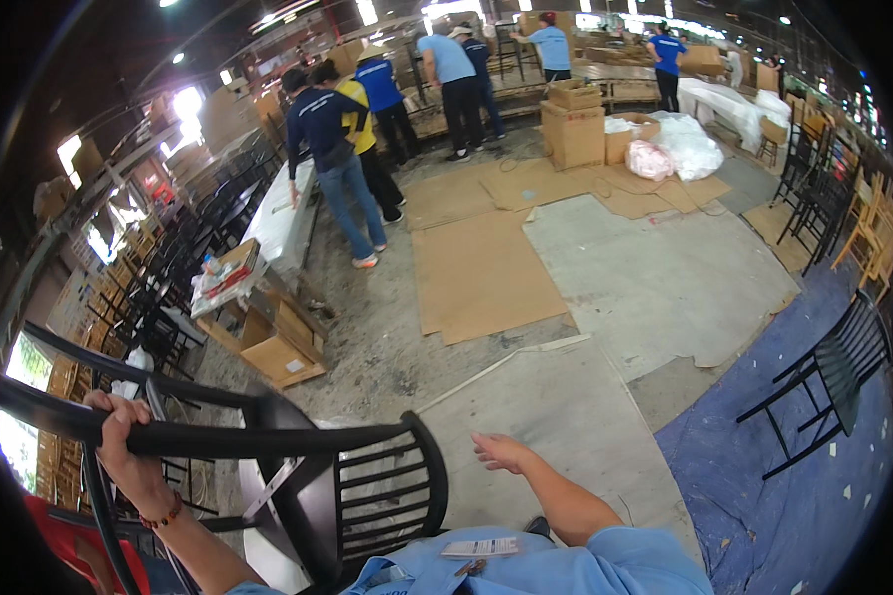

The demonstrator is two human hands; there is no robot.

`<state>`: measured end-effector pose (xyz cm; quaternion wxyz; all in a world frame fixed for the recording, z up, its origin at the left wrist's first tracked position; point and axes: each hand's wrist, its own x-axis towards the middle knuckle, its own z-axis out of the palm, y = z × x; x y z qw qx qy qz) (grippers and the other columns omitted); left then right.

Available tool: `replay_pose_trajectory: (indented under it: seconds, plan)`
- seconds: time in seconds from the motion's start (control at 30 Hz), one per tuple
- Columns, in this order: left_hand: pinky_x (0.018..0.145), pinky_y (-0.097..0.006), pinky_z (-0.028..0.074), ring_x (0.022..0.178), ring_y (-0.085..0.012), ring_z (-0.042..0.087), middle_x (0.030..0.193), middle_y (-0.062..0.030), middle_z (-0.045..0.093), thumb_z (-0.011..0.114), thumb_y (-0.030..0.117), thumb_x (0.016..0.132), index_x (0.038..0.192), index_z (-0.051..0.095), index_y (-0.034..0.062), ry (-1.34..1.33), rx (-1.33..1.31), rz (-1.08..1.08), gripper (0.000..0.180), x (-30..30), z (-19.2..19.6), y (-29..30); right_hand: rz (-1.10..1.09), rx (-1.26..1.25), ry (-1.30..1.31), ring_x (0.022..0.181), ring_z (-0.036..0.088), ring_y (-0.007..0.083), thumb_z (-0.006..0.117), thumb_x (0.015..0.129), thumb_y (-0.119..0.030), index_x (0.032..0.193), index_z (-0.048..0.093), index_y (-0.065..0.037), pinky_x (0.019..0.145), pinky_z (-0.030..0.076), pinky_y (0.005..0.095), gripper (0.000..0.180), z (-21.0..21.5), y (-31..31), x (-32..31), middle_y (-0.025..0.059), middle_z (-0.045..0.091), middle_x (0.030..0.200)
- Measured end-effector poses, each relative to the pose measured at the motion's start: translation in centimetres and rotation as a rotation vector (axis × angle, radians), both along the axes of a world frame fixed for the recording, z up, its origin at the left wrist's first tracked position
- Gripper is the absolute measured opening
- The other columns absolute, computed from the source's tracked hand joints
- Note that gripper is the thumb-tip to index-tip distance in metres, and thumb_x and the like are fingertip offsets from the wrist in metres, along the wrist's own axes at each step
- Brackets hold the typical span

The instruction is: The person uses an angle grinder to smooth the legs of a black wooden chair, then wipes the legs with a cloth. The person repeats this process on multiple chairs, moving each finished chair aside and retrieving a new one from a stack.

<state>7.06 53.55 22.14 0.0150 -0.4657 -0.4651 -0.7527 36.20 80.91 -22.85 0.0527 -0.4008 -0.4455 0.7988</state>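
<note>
A black wooden chair with a slatted back (392, 488) is tipped on its side at my lower left, its long legs pointing left. My left hand (119, 428) is wrapped around one of its thick legs (45, 407). The underside of the seat (283, 486) faces partly toward me, with a metal strip across it. My right hand (498, 452) hangs in the air to the right of the chair back, fingers stretched out and holding nothing. Below it lies a pale sheet on the floor (566, 407).
Another black chair (838, 382) stands on a blue floor covering (754, 506) at the right. Ahead lie flat cardboard sheets (481, 273). A workbench with an open carton (283, 347) is at the left. Several people stand along benches at the back, near a tall carton (573, 136).
</note>
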Motion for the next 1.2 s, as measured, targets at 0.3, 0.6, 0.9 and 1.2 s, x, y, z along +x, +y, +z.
replay_pose_trajectory:
  seconds: [0.3,0.6,0.9,1.2]
  plan:
    - [0.084,-0.037,0.043,0.076,-0.0174,0.047,0.081,-0.0032,0.046,0.059,0.003,0.088,0.107,0.045,0.0036,-0.257,0.288,-0.39,0.024,-0.3,-2.0,11.1,-0.323,-0.043,0.539,0.081,0.069,0.0258,0.068,0.09,-0.044,0.122,0.059,-0.002,0.081,0.058,0.0404,0.053,7.6,11.2,15.8,0.0143,0.069,0.095]
    - [0.072,-0.038,0.053,0.07,-0.0189,0.057,0.075,-0.0049,0.055,0.058,0.01,0.091,0.083,0.05,0.0053,-0.87,0.311,-0.426,0.012,-9.5,-17.1,35.0,-0.669,0.329,0.21,0.056,0.062,0.0189,0.073,0.079,-0.014,0.105,0.06,0.002,0.05,0.053,0.0323,0.033,17.9,19.3,20.2,0.0144,0.068,0.086]
    - [0.086,-0.042,0.052,0.097,-0.0251,0.059,0.101,-0.0088,0.062,0.056,0.028,0.095,0.106,0.056,0.0025,-1.34,0.072,-0.081,0.028,-15.2,-33.7,51.9,-0.258,0.923,-0.062,0.053,0.058,0.0116,0.068,0.082,-0.014,0.104,0.061,0.003,0.049,0.049,0.028,0.029,34.8,38.0,-0.3,0.0061,0.062,0.071]
    - [0.112,-0.063,0.012,0.145,-0.0231,0.026,0.153,-0.0046,0.037,0.046,0.067,0.088,0.148,0.039,0.0157,-1.549,-0.623,-0.398,0.08,-3.9,-41.8,63.9,0.305,1.36,-0.324,0.093,0.067,0.0453,0.065,0.075,-0.013,0.107,0.06,0.002,0.081,0.053,0.0537,0.036,19.5,41.1,-20.0,0.0285,0.068,0.097]
